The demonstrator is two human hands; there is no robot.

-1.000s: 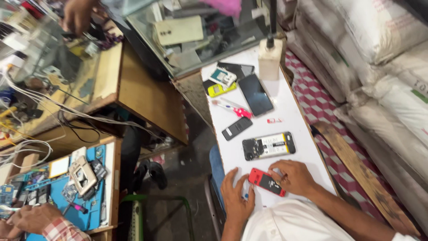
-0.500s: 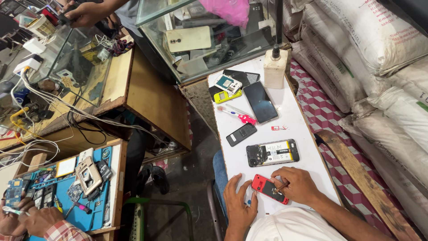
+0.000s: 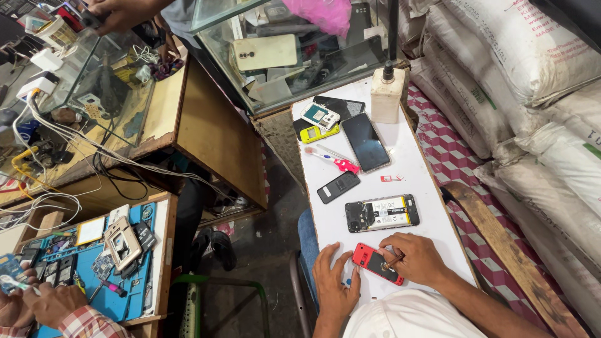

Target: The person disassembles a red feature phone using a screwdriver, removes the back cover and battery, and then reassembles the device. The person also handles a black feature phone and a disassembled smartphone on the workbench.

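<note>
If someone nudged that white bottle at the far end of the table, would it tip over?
Probably not easily. The bottle looks squat and square-sided, standing upright on the flat white table, so it would likely slide rather than roll. Its narrow dark cap hints at liquid inside, so it may feel heavy.

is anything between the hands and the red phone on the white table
Nothing visible. The left hand rests flat beside the red phone, fingers at its edge, and the right hand is on it with a thin tool. The opened phone lies apart, farther up.

It was a phone repair shop: opened phones [image 3: 381, 213] lay on a white table [image 3: 432, 206], spare handsets filled a glass case [image 3: 282, 56], and circuit parts covered a blue mat [image 3: 75, 263].
</note>
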